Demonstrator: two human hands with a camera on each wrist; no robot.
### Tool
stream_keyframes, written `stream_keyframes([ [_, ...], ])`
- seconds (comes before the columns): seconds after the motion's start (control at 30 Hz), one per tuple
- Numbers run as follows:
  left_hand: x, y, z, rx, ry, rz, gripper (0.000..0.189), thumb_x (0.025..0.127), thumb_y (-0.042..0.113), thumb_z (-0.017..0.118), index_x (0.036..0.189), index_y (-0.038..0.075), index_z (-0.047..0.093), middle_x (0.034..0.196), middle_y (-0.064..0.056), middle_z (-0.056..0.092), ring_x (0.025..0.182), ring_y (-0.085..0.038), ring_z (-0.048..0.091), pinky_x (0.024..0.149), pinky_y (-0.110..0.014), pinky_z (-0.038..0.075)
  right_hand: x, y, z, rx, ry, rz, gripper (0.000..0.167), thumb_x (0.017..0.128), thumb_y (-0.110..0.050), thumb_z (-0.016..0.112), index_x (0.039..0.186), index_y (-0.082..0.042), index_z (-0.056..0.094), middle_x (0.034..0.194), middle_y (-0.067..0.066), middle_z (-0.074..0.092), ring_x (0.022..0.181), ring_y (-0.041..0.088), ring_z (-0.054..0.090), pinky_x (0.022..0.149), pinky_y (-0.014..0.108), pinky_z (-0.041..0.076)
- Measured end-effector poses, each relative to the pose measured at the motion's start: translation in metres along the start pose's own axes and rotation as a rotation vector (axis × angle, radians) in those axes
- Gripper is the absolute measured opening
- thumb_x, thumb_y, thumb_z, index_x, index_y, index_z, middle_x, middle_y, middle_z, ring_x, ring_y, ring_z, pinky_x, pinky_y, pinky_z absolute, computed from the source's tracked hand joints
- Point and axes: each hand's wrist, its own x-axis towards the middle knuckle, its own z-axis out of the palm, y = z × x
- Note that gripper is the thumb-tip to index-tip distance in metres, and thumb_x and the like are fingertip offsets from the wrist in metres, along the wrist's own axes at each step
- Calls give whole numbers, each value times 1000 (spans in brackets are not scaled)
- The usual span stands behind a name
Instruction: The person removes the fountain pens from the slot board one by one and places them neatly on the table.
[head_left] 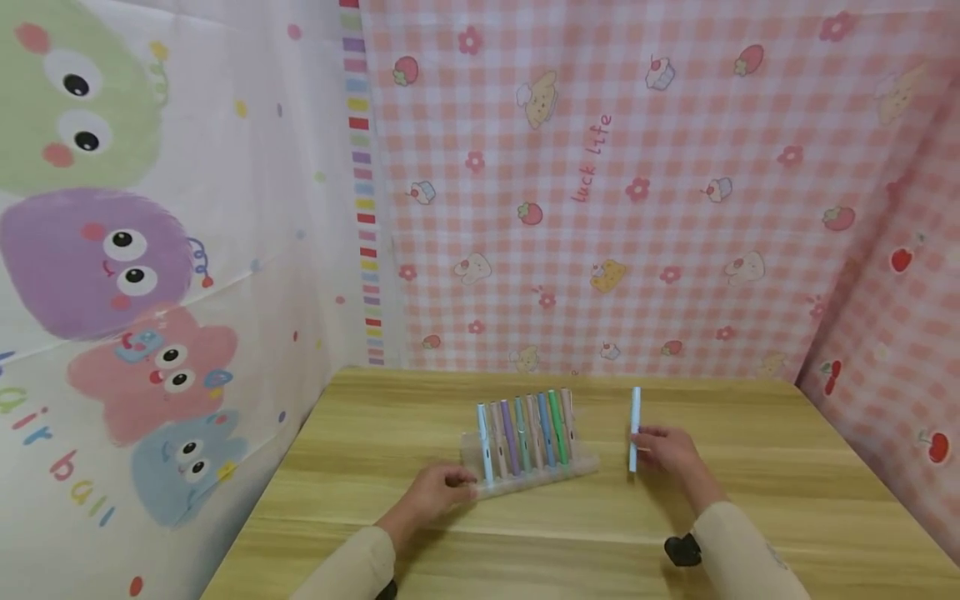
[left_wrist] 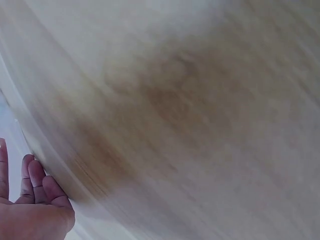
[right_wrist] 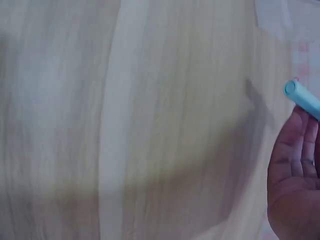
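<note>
A clear plastic pen stand [head_left: 585,468] holds a row of several capped pens, among them a light blue pen [head_left: 483,433], a purple pen [head_left: 510,435] and a green pen [head_left: 558,427]. At the stand's left front corner, my left hand [head_left: 438,492] pinches the edge between thumb and fingers. In the left wrist view its fingers [left_wrist: 37,180] show at the lower left, the stand out of sight. Right of the stand, my right hand [head_left: 670,452] pinches another light blue pen [head_left: 636,408], roughly upright in the head view. One pen end [right_wrist: 291,88] shows in the right wrist view.
Everything stands on a wood-grain table [head_left: 525,542]. A pink checked cloth [head_left: 585,233] hangs behind its back edge, and a white cartoon-print cloth [head_left: 255,333] hangs along the left. Another pink cloth [head_left: 900,375] lines the right side.
</note>
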Motion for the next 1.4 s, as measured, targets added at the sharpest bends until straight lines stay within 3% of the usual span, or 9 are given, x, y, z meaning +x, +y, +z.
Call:
stream_keyframes([
  [0.13, 0, 1, -1, 23, -1, 4, 17, 86, 13, 76, 101, 5, 73, 95, -3, 63, 89, -18, 54, 77, -36, 48, 6, 12, -6, -13, -58, 26, 49, 96, -8, 62, 131, 20, 43, 88, 4, 68, 77, 12, 65, 71, 29, 58],
  [0.37, -3, 4, -3, 35, -12, 22, 18, 87, 11, 74, 103, 3, 73, 95, -3, 63, 88, -18, 52, 77, -36, 47, 13, 27, -5, 94, -156, 24, 46, 95, -2, 61, 129, 22, 41, 87, 4, 68, 78, 13, 65, 73, 30, 58],
  [0.6, -3, 4, -2, 32, -12, 27, 17, 87, 12, 74, 102, 5, 74, 96, -2, 63, 90, -17, 52, 78, -35, 46, 14, 27, -8, 43, -239, 19, 53, 95, -4, 61, 135, 22, 37, 90, 3, 68, 82, 13, 64, 75, 31, 58],
  [0.73, -2, 6, -1, 42, -9, 42, 17, 86, 11, 75, 102, 4, 74, 93, -2, 63, 87, -17, 52, 76, -34, 45, 14, 25, -13, 19, -272, 45, 49, 95, -3, 62, 132, 19, 40, 91, 5, 67, 83, 14, 65, 77, 33, 58],
  [1.0, -1, 8, 0, 26, -8, 16, 18, 85, 11, 76, 102, 5, 75, 94, -3, 63, 88, -17, 52, 77, -35, 45, 17, 25, -17, -7, -253, 91, 49, 92, -4, 68, 130, 16, 45, 94, 7, 67, 85, 16, 65, 80, 35, 59],
  [1.13, -1, 6, -2, 24, -8, 5, 18, 85, 12, 76, 102, 5, 75, 95, -3, 63, 88, -17, 52, 76, -35, 45, 17, 23, -10, -61, -234, 51, 50, 91, -4, 69, 129, 19, 46, 92, 7, 69, 82, 15, 65, 75, 32, 59],
  [1.4, 1, 1, -5, 28, -12, 11, 18, 86, 13, 76, 103, 5, 75, 94, -2, 63, 86, -16, 52, 75, -34, 45, 15, 16, 7, -166, -146, 39, 35, 89, -1, 70, 116, 17, 57, 85, 6, 69, 73, 13, 64, 67, 31, 59],
])
